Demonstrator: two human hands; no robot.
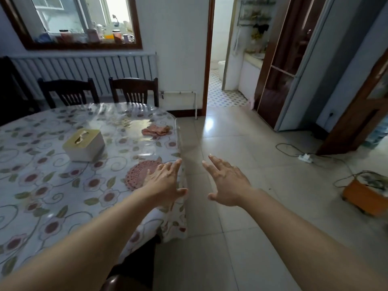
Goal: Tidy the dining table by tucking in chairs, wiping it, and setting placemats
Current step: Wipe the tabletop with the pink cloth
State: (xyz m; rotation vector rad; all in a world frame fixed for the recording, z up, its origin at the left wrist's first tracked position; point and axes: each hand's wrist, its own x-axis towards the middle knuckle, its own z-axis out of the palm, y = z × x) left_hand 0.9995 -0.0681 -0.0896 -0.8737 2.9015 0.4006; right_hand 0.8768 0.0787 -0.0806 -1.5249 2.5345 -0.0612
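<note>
Near chair (134,267): dark seat part-hidden under the bench edge, lowest in view, between the forearms.
Left hand (165,183): reaches out over the bench's right edge; fingers (175,164) spread wide, holding nothing, tips above the doily.
Right hand (227,183): out over the floor just off the bench; fingers (214,159) spread wide, holding nothing.
Doily (138,173): round pink crochet mat, flat on the bench near its right edge, partly covered by the left hand.
Bench (42,185): floral cloth under a clear shiny cover.
Tissue box (85,144): cream, mid-bench, well left of the doily.
Cloth (156,130): pink, crumpled, on the far right of the bench.
Far chairs (134,91): two dark slatted backs, close against the far side.
Floor, right: orange box (365,196), white power strip (305,158) with cable.
</note>
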